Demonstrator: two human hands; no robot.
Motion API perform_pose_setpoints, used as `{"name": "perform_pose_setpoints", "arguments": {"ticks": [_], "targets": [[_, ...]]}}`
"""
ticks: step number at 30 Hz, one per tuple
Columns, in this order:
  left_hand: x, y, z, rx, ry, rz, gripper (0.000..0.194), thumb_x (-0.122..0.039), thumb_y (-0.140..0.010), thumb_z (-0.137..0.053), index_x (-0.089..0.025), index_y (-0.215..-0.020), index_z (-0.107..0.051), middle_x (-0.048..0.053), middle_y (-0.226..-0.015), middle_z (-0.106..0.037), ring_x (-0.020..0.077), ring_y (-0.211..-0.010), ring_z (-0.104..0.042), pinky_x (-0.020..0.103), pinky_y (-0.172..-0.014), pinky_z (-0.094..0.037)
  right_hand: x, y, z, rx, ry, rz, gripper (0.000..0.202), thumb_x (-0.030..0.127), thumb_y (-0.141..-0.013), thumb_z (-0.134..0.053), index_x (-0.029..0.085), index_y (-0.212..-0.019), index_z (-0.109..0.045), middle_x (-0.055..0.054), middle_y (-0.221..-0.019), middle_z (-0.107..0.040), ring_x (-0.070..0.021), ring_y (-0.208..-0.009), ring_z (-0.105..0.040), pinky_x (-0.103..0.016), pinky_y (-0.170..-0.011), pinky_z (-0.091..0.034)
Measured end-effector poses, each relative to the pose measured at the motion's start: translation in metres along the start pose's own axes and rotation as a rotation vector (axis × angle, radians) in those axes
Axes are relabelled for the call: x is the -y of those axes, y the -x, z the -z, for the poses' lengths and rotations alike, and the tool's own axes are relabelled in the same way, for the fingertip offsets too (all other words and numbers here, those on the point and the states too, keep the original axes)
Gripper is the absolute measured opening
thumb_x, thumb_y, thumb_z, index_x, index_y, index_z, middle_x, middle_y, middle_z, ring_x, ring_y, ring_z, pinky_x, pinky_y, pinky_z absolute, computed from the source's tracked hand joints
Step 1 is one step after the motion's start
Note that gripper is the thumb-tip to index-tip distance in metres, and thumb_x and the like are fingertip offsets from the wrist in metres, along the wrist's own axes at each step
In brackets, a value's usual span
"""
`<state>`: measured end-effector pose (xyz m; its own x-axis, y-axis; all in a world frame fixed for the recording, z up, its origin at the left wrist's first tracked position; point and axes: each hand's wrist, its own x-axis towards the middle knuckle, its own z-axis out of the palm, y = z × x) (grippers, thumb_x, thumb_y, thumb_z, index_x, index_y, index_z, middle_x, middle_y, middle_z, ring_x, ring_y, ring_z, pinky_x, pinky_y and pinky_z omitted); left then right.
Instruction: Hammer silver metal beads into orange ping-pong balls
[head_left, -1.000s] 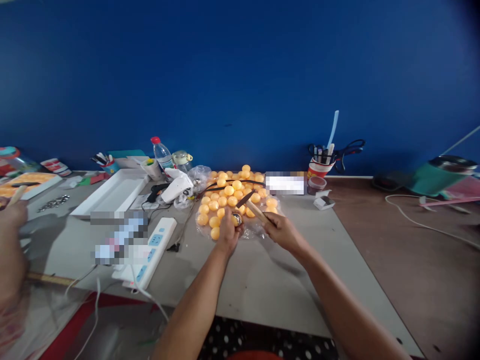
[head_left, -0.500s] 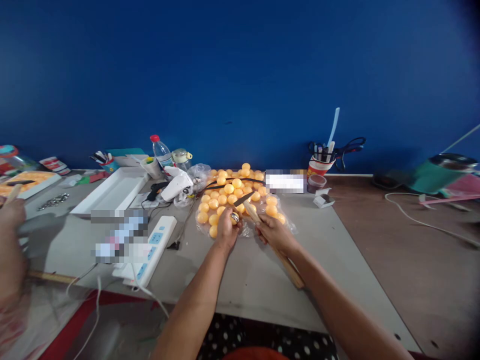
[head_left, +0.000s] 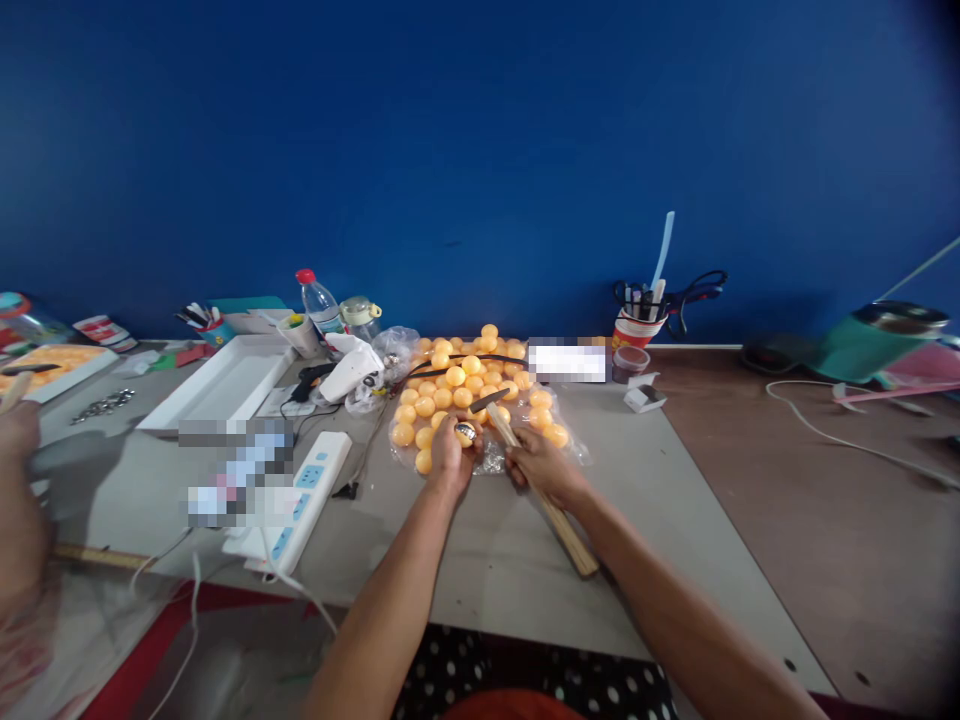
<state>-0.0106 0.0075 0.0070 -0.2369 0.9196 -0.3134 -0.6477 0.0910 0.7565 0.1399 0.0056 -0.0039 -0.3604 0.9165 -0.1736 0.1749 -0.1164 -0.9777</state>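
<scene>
Closed around a small round piece (head_left: 465,434), shiny metallic on top with some yellow showing, is my left hand (head_left: 448,458). My right hand (head_left: 546,466) grips the wooden handle of a hammer (head_left: 564,532). Its dark, narrow head (head_left: 490,400) points up and away, just above and right of the round piece, without visible contact. Behind both hands, many orange-yellow balls (head_left: 455,376) lie on clear plastic (head_left: 491,462). Dark strips (head_left: 495,358) run across the balls. My left fingers partly hide the round piece.
Left of the balls are a white power strip (head_left: 322,478), a white tray (head_left: 225,385), a bottle (head_left: 319,300) and loose metal bits (head_left: 105,405). A cup of pens (head_left: 637,327) stands at the back right. Another person's hand (head_left: 16,430) holds a tool at far left.
The hammer has turned slightly in my right hand: its head lies flatter and its handle end has swung a little left. My left hand keeps the round piece in nearly the same place.
</scene>
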Motion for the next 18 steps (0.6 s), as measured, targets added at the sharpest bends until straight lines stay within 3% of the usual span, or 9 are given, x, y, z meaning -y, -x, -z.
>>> {"name": "perform_pose_setpoints", "arguments": {"ticks": [4, 9, 14, 18], "targets": [[0.002, 0.000, 0.000, -0.011, -0.018, -0.016, 0.005, -0.025, -0.084, -0.048, -0.021, -0.081, -0.050, 0.000, -0.058, -0.057, 0.0110, -0.042, -0.044, 0.023, -0.047, -0.033, -0.003, -0.002, 0.002, -0.031, 0.112, 0.034, 0.005, 0.022, -0.077, -0.050, 0.022, -0.082, -0.052, 0.007, -0.046, -0.055, -0.0129, -0.043, -0.053, -0.022, -0.046, -0.042], [0.005, -0.002, -0.001, -0.034, 0.039, 0.013, 0.013, -0.028, -0.089, -0.048, -0.020, -0.080, -0.053, 0.002, -0.062, -0.059, 0.0115, -0.047, -0.048, 0.024, -0.049, -0.035, -0.004, -0.005, 0.001, -0.089, 0.181, 0.040, 0.030, 0.021, -0.077, -0.050, 0.020, -0.106, -0.059, 0.003, -0.058, -0.063, -0.0170, -0.052, -0.060, -0.026, -0.053, -0.047], [0.005, -0.004, -0.001, -0.036, 0.098, 0.044, 0.025, -0.034, -0.095, -0.046, -0.018, -0.078, -0.055, 0.004, -0.064, -0.059, 0.0123, -0.051, -0.051, 0.024, -0.052, -0.039, -0.011, -0.009, 0.002, -0.184, 0.352, 0.216, 0.029, 0.020, -0.076, -0.052, 0.019, -0.102, -0.065, -0.004, -0.088, -0.070, -0.0215, -0.082, -0.065, -0.032, -0.075, -0.050], [0.004, -0.006, -0.001, -0.030, 0.134, 0.084, 0.036, -0.042, -0.098, -0.040, -0.017, -0.078, -0.056, 0.006, -0.064, -0.059, 0.0131, -0.051, -0.050, 0.025, -0.050, -0.039, -0.012, -0.009, 0.004, -0.184, 0.416, 0.276, 0.028, 0.020, -0.079, -0.051, 0.019, -0.100, -0.068, -0.006, -0.094, -0.069, -0.0225, -0.089, -0.063, -0.033, -0.080, -0.049]]}}
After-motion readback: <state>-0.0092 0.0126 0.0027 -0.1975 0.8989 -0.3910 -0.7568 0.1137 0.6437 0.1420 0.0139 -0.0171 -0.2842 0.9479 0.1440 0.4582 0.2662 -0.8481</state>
